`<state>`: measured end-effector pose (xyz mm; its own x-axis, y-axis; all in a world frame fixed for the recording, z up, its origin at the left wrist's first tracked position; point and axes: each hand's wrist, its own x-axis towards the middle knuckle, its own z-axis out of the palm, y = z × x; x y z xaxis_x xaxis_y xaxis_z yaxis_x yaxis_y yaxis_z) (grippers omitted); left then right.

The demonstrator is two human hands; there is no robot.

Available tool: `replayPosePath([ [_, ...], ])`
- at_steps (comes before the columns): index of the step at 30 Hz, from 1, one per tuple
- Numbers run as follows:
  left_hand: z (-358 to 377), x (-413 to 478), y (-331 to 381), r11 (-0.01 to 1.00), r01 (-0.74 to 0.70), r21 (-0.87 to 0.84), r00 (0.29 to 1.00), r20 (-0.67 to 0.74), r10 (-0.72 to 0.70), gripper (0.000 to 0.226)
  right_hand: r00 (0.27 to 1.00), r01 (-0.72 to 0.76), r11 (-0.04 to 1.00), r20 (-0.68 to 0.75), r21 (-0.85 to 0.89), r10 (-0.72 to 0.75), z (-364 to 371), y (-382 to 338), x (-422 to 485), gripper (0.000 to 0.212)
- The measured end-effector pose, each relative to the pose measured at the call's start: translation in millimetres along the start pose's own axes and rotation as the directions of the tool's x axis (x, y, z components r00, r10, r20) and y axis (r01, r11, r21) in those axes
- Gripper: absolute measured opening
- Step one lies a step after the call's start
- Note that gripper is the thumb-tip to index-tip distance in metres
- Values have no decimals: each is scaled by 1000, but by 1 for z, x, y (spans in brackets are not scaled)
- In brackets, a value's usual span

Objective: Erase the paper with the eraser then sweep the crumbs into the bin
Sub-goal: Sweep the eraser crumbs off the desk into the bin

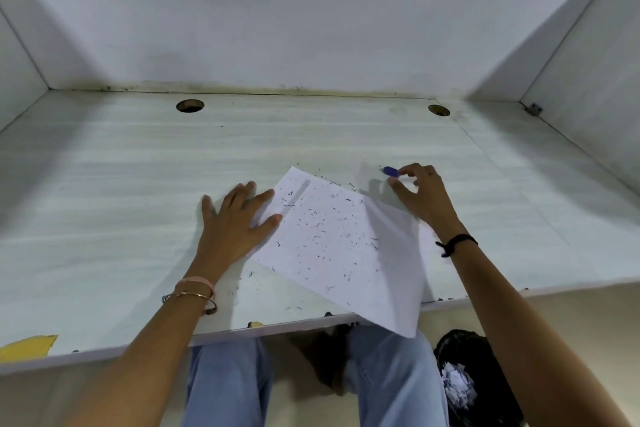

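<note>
A white sheet of paper (341, 246) lies skewed on the desk, its near corner hanging over the front edge. Dark eraser crumbs (317, 224) are scattered across the sheet and on the desk beside it. My left hand (235, 218) rests flat on the paper's left edge with fingers spread. My right hand (424, 196) is beyond the paper's right edge and pinches a small blue eraser (391, 170) between its fingertips, just above or on the desk. A black bin (474, 378) with white scraps inside stands on the floor at the lower right, under my right forearm.
The pale desk (138, 201) sits between white side panels and a back wall. Two round cable holes (189, 105) (438, 110) are near the back edge. Yellow tape (27, 347) sticks to the front left edge. My knees in blue jeans (388, 374) are under the desk.
</note>
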<state>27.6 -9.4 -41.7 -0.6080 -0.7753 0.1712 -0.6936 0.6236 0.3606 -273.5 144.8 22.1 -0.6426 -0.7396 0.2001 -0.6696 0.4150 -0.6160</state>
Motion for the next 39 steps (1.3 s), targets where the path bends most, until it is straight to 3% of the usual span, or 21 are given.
replayPosePath([
  [6,1,-2,4,995,47,85,999,15,-49,59,952,-264,950,114,-168,285,-19,1,-50,70],
  [10,2,-6,14,988,105,115,994,13,-108,54,923,-355,929,115,-107,367,-7,-12,-63,59],
  [14,8,-9,22,982,147,117,989,-14,-147,54,917,-359,922,132,-143,377,0,-34,-66,50],
  [17,10,-13,27,977,181,112,983,-32,-179,54,918,-379,876,-5,-298,396,3,-35,-70,69],
  [20,11,-15,32,974,201,105,979,-62,-195,52,931,-328,874,36,-359,364,2,-36,-74,62],
  [22,10,-17,34,974,205,100,977,-75,-198,50,931,-340,915,60,-220,360,2,-38,-73,41],
  [24,9,-18,34,974,203,99,977,-85,-195,49,912,-407,912,86,51,402,-1,-37,-73,36],
  [27,8,-19,34,975,203,94,976,-99,-194,49,899,-432,757,162,490,408,-9,-29,-74,30],
  [30,10,-17,32,978,198,63,978,-84,-193,48,908,-413,696,319,587,270,-17,-25,-77,20],
  [33,9,-13,26,978,191,-87,971,-130,-201,46,949,-304,683,273,664,158,-17,-19,-73,19],
  [35,3,-9,26,918,183,-352,961,-131,-242,46,966,-256,673,209,694,152,-17,-20,-70,21],
  [37,-14,-6,28,683,221,-696,954,9,-300,51,975,-220,662,179,716,130,-21,-25,-65,23],
  [39,-31,-1,29,427,219,-877,949,89,-303,55,982,-183,663,164,726,92,-27,-30,-60,22],
])
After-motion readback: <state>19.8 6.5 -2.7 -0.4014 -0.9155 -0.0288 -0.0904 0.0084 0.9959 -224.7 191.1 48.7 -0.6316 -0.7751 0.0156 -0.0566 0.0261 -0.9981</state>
